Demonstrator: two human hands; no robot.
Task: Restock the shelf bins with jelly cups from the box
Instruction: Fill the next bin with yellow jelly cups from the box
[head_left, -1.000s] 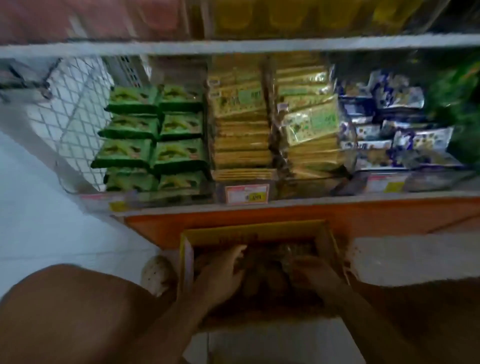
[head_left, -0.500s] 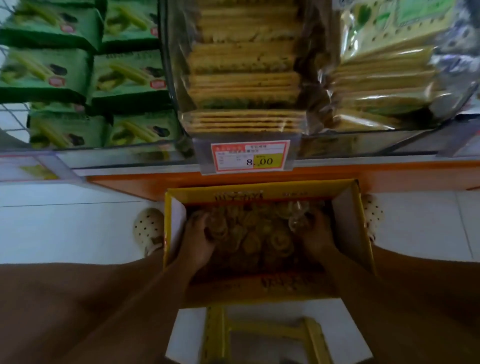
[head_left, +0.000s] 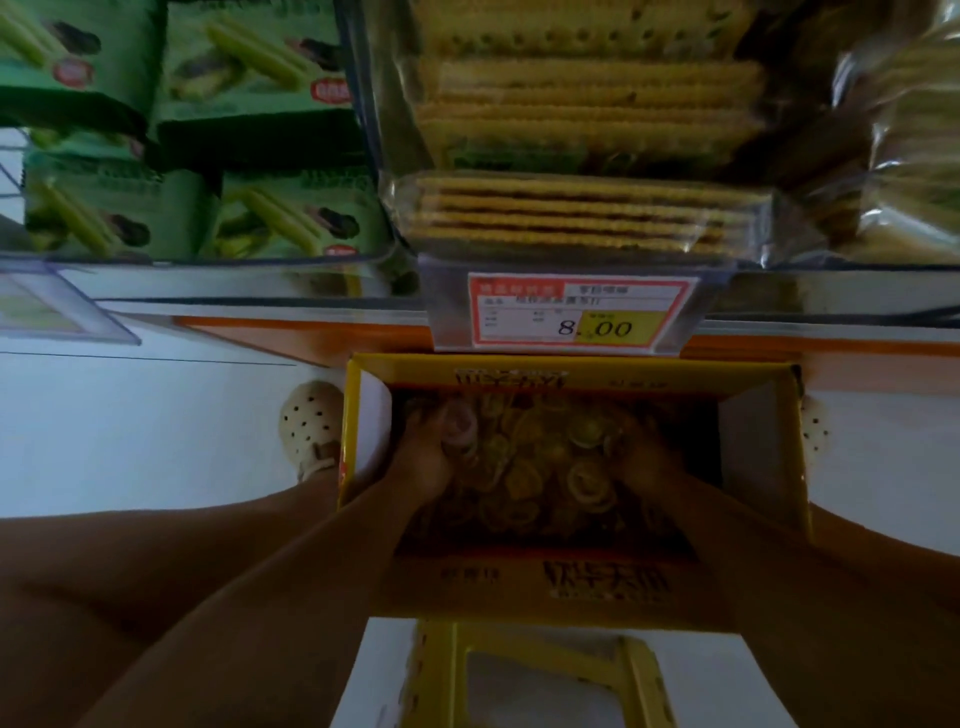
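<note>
The shelf (head_left: 260, 306) fills the far side, with green packs (head_left: 249, 93) at left and cracker packs (head_left: 587, 208) in the middle. Just near of it on the floor stands the open yellow box (head_left: 545, 582), heaped with jelly cups (head_left: 550, 467). The left hand (head_left: 426, 462) is inside at left, its grip curled round one cup. The right hand (head_left: 644, 457) lies among them at right, its grip too dim to tell. A price tag (head_left: 576, 312) hangs on the shelf edge.

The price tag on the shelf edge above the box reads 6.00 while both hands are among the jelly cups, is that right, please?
Not quite: in the head view the price tag reads 8.00, not 6.00. It does sit above the box, and the left hand and right hand are among the jelly cups.
</note>
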